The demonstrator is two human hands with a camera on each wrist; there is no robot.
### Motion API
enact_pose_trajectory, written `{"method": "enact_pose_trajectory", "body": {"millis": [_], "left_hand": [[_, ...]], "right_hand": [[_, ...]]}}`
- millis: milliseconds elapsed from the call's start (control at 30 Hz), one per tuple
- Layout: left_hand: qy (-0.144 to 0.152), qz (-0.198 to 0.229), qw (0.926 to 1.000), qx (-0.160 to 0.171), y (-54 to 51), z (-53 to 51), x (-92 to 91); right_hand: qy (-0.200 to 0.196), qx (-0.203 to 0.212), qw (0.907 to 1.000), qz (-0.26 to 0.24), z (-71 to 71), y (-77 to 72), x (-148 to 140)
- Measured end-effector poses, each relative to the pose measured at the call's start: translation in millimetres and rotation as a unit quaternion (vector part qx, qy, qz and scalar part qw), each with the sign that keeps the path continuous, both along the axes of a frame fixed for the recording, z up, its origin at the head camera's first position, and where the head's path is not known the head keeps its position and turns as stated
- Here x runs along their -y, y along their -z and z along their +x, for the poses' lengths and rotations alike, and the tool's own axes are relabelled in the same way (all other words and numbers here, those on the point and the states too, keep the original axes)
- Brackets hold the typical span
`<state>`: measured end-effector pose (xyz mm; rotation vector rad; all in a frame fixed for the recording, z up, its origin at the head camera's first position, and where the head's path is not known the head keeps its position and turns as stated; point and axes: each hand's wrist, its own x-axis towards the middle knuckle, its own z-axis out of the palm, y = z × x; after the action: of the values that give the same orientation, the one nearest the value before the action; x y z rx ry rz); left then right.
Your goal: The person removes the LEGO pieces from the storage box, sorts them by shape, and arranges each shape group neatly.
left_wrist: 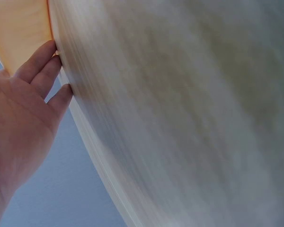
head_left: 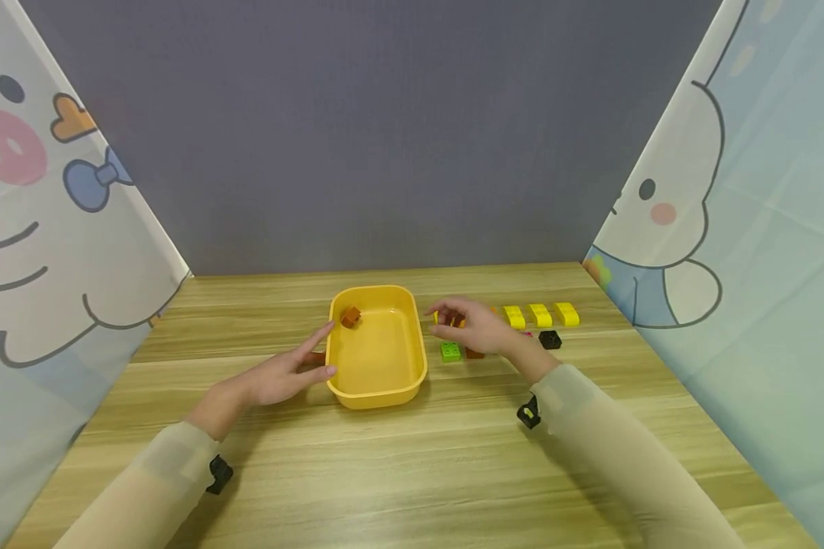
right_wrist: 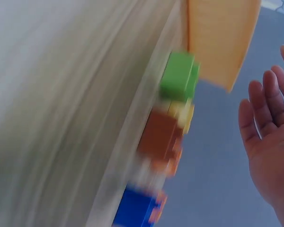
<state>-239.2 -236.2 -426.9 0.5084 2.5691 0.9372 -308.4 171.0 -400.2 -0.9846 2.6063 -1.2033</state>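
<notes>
A yellow plastic tray (head_left: 376,399) stands on the table with a small brown-orange toy brick (head_left: 351,316) in its far left corner. My left hand (head_left: 279,377) touches the tray's left side, thumb and forefinger spread along the rim. Just right of the tray, my right hand (head_left: 477,326) hovers over the bricks with loosely bent fingers; in the right wrist view nothing shows in them. Below it lie a green brick (head_left: 450,351) and a brown brick (right_wrist: 159,135). A blue brick (right_wrist: 132,208) shows only in the right wrist view. The hand partly hides the rows.
Several yellow bricks (head_left: 540,315) line up at the right of the far row, with a black brick (head_left: 550,339) in front of them. A dark grey panel (head_left: 384,137) rises behind the wooden table (head_left: 357,480), and printed cloths flank both sides.
</notes>
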Motion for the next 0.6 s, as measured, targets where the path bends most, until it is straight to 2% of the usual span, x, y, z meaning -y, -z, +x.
{"method": "enact_pose_trajectory", "body": {"millis": [200, 433, 600], "left_hand": [[-0.004, 0.0, 1.0, 0.001, -0.7, -0.2, 1.0], [0.001, -0.003, 1.0, 0.003, -0.3, -2.6, 1.5], [0.004, -0.001, 1.0, 0.004, 1.3, -2.7, 2.7]], "right_hand": [[-0.022, -0.028, 0.9994, 0.004, -9.2, -2.4, 53.5], [-0.047, -0.047, 0.9962, 0.057, -23.2, -2.4, 103.6], [-0.058, -0.054, 0.9931, 0.087, -34.2, 0.5, 127.6]]}}
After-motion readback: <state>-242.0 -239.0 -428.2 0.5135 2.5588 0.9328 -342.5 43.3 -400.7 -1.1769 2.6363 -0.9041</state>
